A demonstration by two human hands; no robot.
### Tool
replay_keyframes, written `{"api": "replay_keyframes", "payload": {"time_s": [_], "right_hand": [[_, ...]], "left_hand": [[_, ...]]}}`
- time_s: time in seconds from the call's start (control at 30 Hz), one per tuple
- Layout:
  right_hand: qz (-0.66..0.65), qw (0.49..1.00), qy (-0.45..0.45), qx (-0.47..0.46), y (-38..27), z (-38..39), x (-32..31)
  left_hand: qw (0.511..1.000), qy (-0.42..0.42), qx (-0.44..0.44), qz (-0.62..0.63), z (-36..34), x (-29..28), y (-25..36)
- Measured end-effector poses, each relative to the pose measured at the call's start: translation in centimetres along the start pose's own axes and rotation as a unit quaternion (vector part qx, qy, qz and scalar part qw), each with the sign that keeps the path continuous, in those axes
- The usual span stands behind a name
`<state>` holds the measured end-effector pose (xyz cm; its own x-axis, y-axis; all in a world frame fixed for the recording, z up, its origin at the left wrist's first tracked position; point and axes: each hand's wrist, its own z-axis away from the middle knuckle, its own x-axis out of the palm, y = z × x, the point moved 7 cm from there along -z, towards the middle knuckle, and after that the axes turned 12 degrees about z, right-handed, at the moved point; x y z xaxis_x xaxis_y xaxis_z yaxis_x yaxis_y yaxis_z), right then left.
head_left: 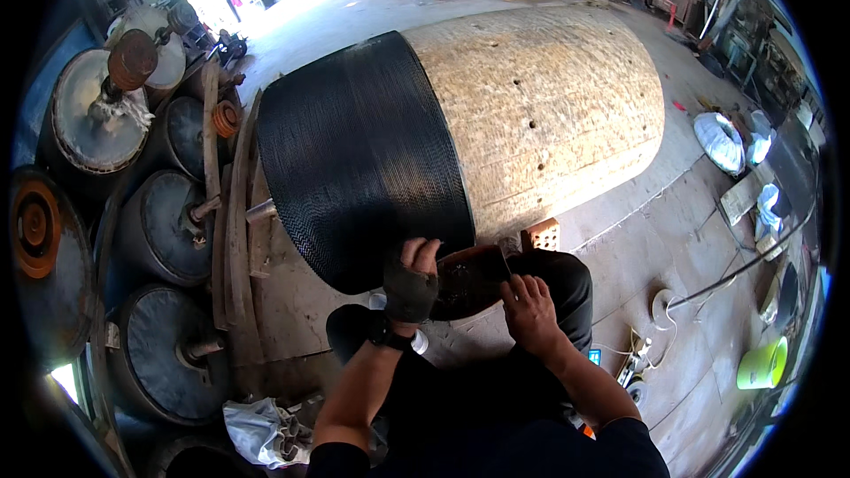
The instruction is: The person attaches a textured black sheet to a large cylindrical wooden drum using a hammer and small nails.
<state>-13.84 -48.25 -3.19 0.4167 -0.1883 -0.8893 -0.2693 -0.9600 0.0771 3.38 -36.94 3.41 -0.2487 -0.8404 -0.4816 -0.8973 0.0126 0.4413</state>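
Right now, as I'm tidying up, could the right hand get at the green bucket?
Probably not: the right hand is at the dark flap by the drum, while the bucket stands well off to the right, across the floor.

Roller [478, 142] ahead, room rightward

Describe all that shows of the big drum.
The big drum lies on its side, barrel-shaped. Its right part is mottled tan, dotted with small dark holes; its left part wears a black, finely textured covering that looks like rubber. A metal shaft juts from the left end. The gloved left hand is at the covering's lower edge; what supports the drum is unclear.
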Motion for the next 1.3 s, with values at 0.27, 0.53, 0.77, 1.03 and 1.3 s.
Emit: {"api": "replay_keyframes", "payload": {"time_s": [0.27, 0.53, 0.77, 1.03, 1.3], "right_hand": [[-0.059, 0.986, -0.141, -0.069, 0.7, -1.1, 3.5], [-0.321, 0.935, -0.128, 0.078, 3.0, -3.0, 0.4], [-0.351, 0.911, -0.028, 0.214, 5.3, -8.4, 2.4], [-0.316, 0.922, 0.042, 0.219, 6.3, -10.4, 3.2], [-0.236, 0.927, -0.024, 0.292, 7.0, -8.8, 7.1]], "left_hand": [[0.974, 0.076, 0.155, -0.143, -10.6, -1.9, -3.2], [0.945, 0.086, 0.233, -0.211, -15.8, -0.4, -8.1], [0.951, 0.091, 0.213, -0.203, -15.9, -0.1, -8.9], [0.953, 0.109, 0.211, -0.189, -15.5, -0.2, -9.6], [0.956, 0.12, 0.189, -0.192, -15.7, -0.2, -9.3]]}}
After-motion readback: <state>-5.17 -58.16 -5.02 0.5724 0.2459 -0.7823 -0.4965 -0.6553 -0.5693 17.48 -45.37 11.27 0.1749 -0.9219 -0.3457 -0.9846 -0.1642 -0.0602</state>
